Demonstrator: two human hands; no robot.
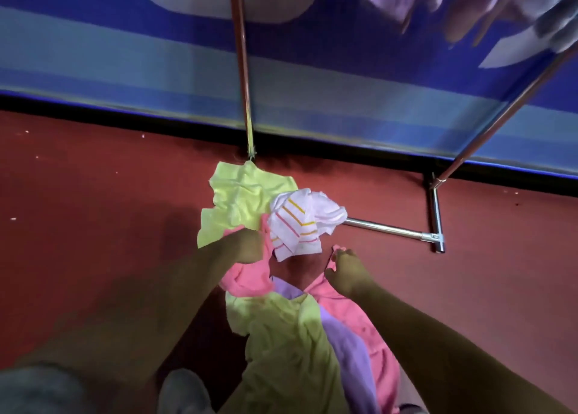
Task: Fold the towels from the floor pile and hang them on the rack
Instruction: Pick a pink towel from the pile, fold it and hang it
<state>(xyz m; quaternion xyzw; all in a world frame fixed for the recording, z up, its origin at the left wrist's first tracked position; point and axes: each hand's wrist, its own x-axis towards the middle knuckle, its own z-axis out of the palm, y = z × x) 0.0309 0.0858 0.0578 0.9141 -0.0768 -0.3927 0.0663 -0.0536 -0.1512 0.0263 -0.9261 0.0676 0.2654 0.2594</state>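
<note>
Lime towel (291, 345) lies below the striped towel (297, 226); beside it, left hand (247, 248) and right hand (344, 271) apparently clamp curled fingers on a pink towel (250, 282).

Floor (78, 194): red-brown carpet, scattered pale specks (143, 135), shadowed in part. Wall (125, 53): deep blue with paler blue band and white shapes, possibly a printed banner. Black strip (125, 108) along wall foot.

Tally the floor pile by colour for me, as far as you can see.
Yellow-green towels: 2
Pink towels: 2, perhaps one piece
Purple towel: 1
White striped towel: 1
Total: 6
</note>
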